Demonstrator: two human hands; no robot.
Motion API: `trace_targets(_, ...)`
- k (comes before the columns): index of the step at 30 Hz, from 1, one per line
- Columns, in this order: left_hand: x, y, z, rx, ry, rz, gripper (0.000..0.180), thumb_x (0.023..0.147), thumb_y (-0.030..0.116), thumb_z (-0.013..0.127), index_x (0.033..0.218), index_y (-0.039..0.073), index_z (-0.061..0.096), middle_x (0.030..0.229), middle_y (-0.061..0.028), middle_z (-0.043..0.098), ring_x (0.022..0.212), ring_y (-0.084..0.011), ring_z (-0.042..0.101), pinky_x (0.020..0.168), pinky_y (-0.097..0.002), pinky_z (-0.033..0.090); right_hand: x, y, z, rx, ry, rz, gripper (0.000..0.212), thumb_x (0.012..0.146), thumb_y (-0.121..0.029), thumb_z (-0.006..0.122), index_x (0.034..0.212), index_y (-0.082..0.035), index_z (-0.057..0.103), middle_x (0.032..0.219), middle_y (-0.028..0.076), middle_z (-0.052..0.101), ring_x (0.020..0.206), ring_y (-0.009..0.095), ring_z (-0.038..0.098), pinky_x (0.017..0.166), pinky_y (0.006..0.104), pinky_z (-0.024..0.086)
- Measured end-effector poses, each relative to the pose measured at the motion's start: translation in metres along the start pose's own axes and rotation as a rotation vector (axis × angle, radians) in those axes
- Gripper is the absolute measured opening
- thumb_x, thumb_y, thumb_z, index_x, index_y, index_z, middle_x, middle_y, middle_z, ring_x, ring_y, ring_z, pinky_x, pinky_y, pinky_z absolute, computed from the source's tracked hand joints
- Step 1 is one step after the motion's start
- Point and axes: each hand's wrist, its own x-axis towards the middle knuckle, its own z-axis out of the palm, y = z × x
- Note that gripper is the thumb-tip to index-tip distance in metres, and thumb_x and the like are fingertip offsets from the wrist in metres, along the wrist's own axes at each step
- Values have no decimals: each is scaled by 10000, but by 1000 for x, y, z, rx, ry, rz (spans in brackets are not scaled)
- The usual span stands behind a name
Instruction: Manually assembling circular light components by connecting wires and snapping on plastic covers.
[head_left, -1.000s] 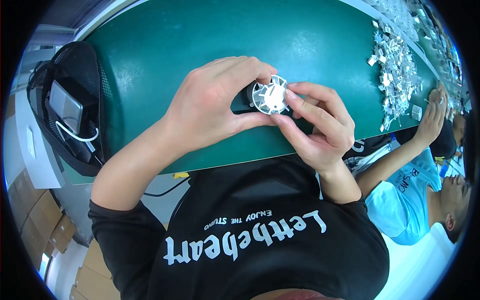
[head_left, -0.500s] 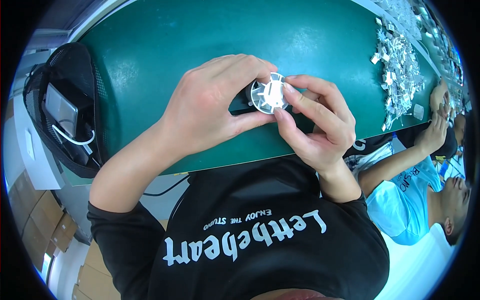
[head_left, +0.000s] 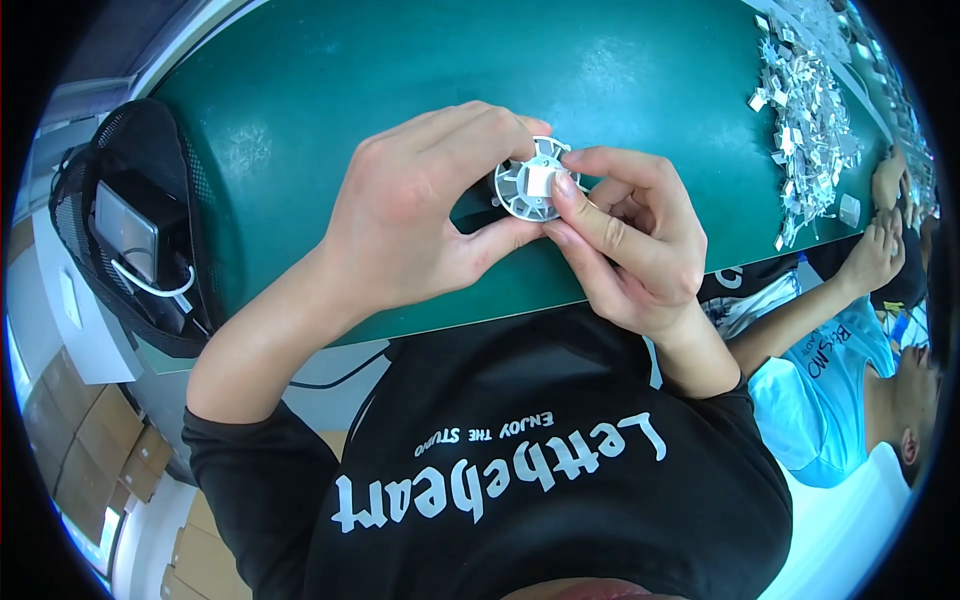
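Both hands held one white finned disc [head_left: 532, 185] above the desk [head_left: 330, 90]: left hand [head_left: 420, 215] gripped its rim, right hand [head_left: 630, 245] thumb pressed the centre piece, seemingly not fully seated.

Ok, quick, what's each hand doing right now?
Left hand: closed around the round white finned part.
Right hand: pinching the same part, thumb on its centre.

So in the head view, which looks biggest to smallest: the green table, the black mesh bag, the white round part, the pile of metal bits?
1. green table
2. black mesh bag
3. pile of metal bits, though it sits nearer the rim, so bending makes this unsure
4. white round part
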Motion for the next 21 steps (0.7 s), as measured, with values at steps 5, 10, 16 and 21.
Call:
trace_targets(5,4,-2,-2,-7,-4,-1,476,717,94,983,1080,40,679,1192,-145,789,1131,-301,779,943,-363,626,8,1,-4,65,62,51,323,854,99,832,1172,42,811,1245,204,697,763,107,645,605,216,499)
trace_targets(10,3,-2,-2,8,-14,17,475,733,106,995,1076,29,676,1162,-140,786,1156,-301,775,951,-361,623,11,9,-16,150,33,151,222,872,76,823,1087,24,806,1140,144,736,780,122,674,638,229,512)
trace_targets(16,3,-7,3,-13,58,53,459,726,172,985,1051,68,678,1100,-89,794,988,-278,779,822,-342,625,8,17,-22,-46,-38,102,167,886,53,811,1043,-4,811,1030,97,763,786,147,707,654,268,543)
trace_targets(21,3,-6,-1,-17,61,58,464,720,162,986,1054,65,679,1120,-97,796,1010,-281,777,845,-346,626,5,5,-18,-24,-17,250,139,889,48,804,1014,-11,815,1055,105,760,843,190,733,715,294,572)
